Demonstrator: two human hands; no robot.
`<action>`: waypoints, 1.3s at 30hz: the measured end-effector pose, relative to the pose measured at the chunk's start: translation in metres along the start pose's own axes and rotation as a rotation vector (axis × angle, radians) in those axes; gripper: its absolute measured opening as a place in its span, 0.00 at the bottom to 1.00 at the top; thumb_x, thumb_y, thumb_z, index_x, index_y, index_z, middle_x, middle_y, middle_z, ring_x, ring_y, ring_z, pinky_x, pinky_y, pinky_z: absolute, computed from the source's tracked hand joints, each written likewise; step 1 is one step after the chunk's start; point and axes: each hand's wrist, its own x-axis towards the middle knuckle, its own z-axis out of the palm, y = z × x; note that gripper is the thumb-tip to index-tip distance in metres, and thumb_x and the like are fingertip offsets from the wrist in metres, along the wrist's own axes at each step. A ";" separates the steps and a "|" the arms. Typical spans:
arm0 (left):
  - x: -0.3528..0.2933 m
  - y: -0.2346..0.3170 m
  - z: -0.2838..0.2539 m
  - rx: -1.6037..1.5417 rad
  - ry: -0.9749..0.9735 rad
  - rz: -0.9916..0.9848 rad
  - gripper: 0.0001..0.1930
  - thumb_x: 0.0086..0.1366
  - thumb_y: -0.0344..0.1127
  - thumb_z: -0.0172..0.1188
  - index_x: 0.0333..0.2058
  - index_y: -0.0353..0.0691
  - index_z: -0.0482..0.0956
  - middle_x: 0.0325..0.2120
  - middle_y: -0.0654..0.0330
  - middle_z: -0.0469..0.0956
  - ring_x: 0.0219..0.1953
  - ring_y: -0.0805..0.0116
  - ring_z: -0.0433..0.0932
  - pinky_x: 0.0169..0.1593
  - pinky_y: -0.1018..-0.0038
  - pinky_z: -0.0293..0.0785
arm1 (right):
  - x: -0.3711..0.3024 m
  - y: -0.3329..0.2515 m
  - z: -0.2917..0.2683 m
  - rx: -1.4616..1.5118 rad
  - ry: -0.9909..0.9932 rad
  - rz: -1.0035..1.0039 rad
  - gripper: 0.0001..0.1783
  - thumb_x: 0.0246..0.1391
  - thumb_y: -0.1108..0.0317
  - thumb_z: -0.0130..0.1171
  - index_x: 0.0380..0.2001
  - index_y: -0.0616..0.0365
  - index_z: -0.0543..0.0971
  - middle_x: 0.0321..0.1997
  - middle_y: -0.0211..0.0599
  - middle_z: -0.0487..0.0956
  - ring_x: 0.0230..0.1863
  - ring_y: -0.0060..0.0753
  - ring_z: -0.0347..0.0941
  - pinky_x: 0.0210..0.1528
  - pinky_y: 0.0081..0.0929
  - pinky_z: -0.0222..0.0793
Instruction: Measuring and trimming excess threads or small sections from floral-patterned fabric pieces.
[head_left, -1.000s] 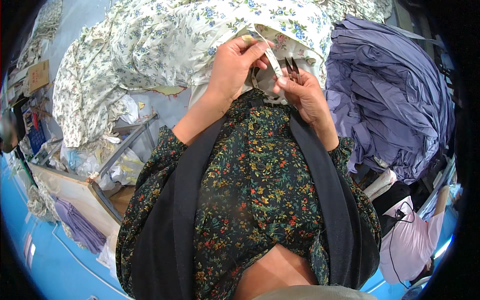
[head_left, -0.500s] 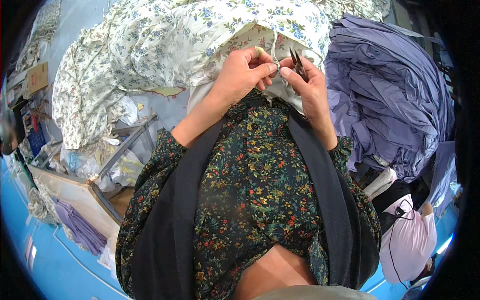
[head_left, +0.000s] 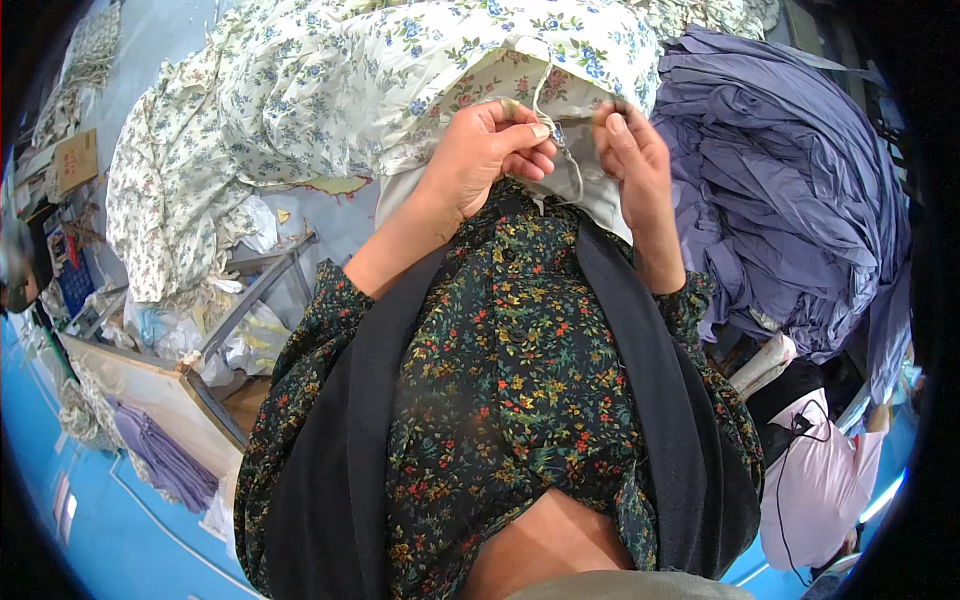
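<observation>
My left hand (head_left: 490,150) is closed in a pinch on a thin white cord (head_left: 574,172), beside the opening of a white cloth with blue flowers (head_left: 420,60). The cord runs up to the cloth's edge, and its lower end dangles below my fingertips. To the right, apart from the cord, my right hand (head_left: 635,155) is raised with curled fingers. Its fingertips are blurred, with something dark by them that I cannot make out; the thread snips seen earlier do not show clearly. Inside the fold, pink flowers show on the cloth.
A large heap of grey-purple fabric (head_left: 770,190) lies to the right. At left stand a metal frame (head_left: 255,290) with plastic bags and a cardboard box (head_left: 75,160). A person in a pink top (head_left: 820,480) is at the lower right.
My right hand has drawn away to the right from my left hand and the cord. The snips' blades, upright in it before, no longer show. The cord's end now hangs loose.
</observation>
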 end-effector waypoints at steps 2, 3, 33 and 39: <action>-0.002 0.000 0.000 -0.074 0.001 -0.013 0.05 0.64 0.29 0.60 0.36 0.34 0.79 0.30 0.54 0.81 0.29 0.68 0.82 0.34 0.77 0.80 | -0.005 0.005 0.009 -0.326 0.050 -0.137 0.12 0.67 0.63 0.51 0.43 0.62 0.74 0.27 0.21 0.70 0.23 0.12 0.58 0.24 0.16 0.54; -0.001 0.000 0.001 -0.074 0.002 -0.012 0.05 0.64 0.29 0.60 0.36 0.34 0.79 0.30 0.54 0.81 0.29 0.68 0.82 0.34 0.77 0.80 | -0.005 0.014 0.005 -0.375 0.053 -0.166 0.14 0.66 0.61 0.51 0.42 0.62 0.75 0.27 0.21 0.71 0.24 0.13 0.60 0.26 0.15 0.56; -0.003 -0.004 0.007 0.106 -0.006 0.032 0.04 0.65 0.30 0.60 0.36 0.37 0.76 0.26 0.62 0.79 0.24 0.77 0.77 0.29 0.83 0.71 | -0.003 0.009 0.020 0.124 0.011 0.111 0.06 0.59 0.70 0.58 0.37 0.60 0.76 0.31 0.22 0.75 0.30 0.12 0.68 0.36 0.13 0.63; -0.001 -0.007 -0.004 0.143 -0.017 0.087 0.05 0.66 0.30 0.59 0.37 0.37 0.76 0.29 0.63 0.78 0.29 0.78 0.77 0.32 0.83 0.71 | 0.003 0.002 -0.009 0.315 -0.089 0.059 0.07 0.60 0.67 0.57 0.36 0.59 0.75 0.22 0.18 0.67 0.20 0.08 0.53 0.21 0.13 0.46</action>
